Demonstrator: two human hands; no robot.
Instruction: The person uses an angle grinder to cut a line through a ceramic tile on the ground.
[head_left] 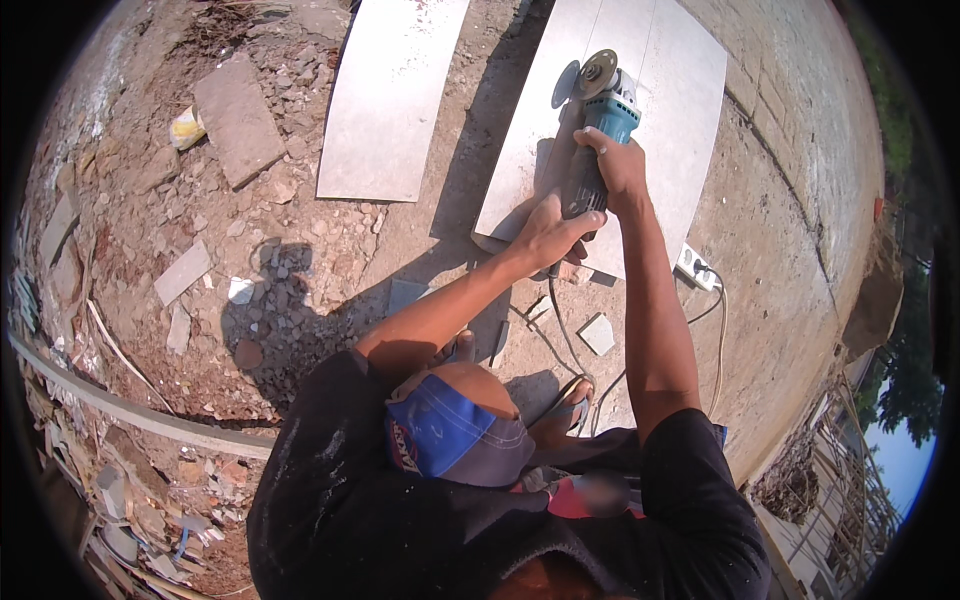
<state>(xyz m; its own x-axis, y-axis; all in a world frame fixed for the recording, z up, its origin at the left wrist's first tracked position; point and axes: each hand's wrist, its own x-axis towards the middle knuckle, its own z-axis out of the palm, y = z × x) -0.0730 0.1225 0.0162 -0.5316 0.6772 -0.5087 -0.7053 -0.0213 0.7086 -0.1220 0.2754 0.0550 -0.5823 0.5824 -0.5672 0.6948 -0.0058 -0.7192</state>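
Both of my hands are closed around an angle grinder [609, 113], which has a teal and black body and a round disc at its far end. My right hand [618, 168] wraps the middle of the body. Lower down, my left hand [553, 232] grips the black rear end, where the cord comes out. The disc is held over a large pale tile [680, 110] marked with thin lines running lengthwise, and its shadow falls on the surface to the left. Whether the disc touches the tile or is spinning, I cannot tell.
Left of the large tile lies a second pale panel [385, 110]. A white power strip [694, 266] with a plug sits near the tile's lower right corner; cords trail by my sandalled foot [573, 402]. Rubble and a broken slab [238, 120] cover the ground at left.
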